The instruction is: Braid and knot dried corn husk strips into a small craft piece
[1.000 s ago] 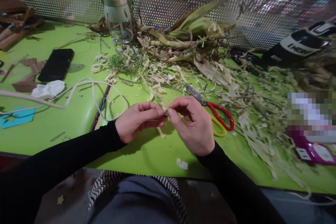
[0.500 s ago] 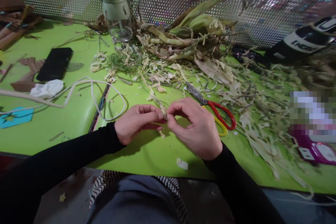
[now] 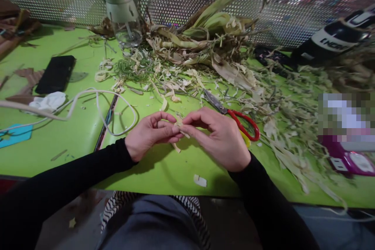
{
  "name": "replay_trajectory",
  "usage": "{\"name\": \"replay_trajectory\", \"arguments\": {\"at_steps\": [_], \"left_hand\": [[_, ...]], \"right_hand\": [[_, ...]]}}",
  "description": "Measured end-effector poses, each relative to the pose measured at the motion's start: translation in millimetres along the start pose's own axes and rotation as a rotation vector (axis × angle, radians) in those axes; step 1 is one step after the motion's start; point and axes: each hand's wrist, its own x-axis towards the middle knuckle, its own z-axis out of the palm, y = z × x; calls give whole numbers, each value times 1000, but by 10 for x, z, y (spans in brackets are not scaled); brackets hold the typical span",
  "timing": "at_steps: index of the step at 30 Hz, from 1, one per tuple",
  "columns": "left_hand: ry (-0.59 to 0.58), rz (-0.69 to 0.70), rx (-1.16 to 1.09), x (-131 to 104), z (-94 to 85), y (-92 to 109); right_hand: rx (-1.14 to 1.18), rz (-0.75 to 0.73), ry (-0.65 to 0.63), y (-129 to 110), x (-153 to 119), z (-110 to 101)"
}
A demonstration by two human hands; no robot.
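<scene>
Between my fingertips is a small pale strip of dried husk (image 3: 178,123), bunched or folded at the middle, with one end hanging below. My left hand (image 3: 152,131) pinches it from the left between thumb and fingers. From the other side, my right hand (image 3: 221,138) grips it with thumb and index finger; its other fingers are curled. Scissors (image 3: 243,121) with a red and a yellow handle lie just beyond my right hand, partly covered by it. A loose curled husk strip (image 3: 164,103) rests on the green table (image 3: 158,175) past my fingers.
Husk scraps (image 3: 175,80) and a heap of dry corn husks (image 3: 202,43) spread across the back and right. A clear bottle (image 3: 125,27), a phone (image 3: 56,74), a white cable (image 3: 99,113) and a dark bottle (image 3: 328,43) stand or lie around. A purple packet (image 3: 348,160) is at right.
The husk strip stretched away from my fingers before; now it is bunched between them. My right fingers have shifted along it, and the view has moved slightly.
</scene>
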Motion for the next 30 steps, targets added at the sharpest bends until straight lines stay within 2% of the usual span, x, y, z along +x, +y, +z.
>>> {"name": "replay_trajectory", "arguments": {"at_steps": [5,10,15,20,24,30], "left_hand": [[-36,87,64,-4,-19,8],[-23,87,134,32,-33,-4],[-49,99,143,27,-7,-26],[-70,105,85,18,50,-25],[-45,186,-5,77,76,32],[3,212,43,101,154,141]], "right_hand": [[-19,-44,-4,15,18,-47],[-77,-97,-115,18,27,-71],[-64,-112,-113,17,27,-40],[134,78,51,117,42,-13],[374,61,-75,169,91,-14],[582,204,15,211,197,16]]}}
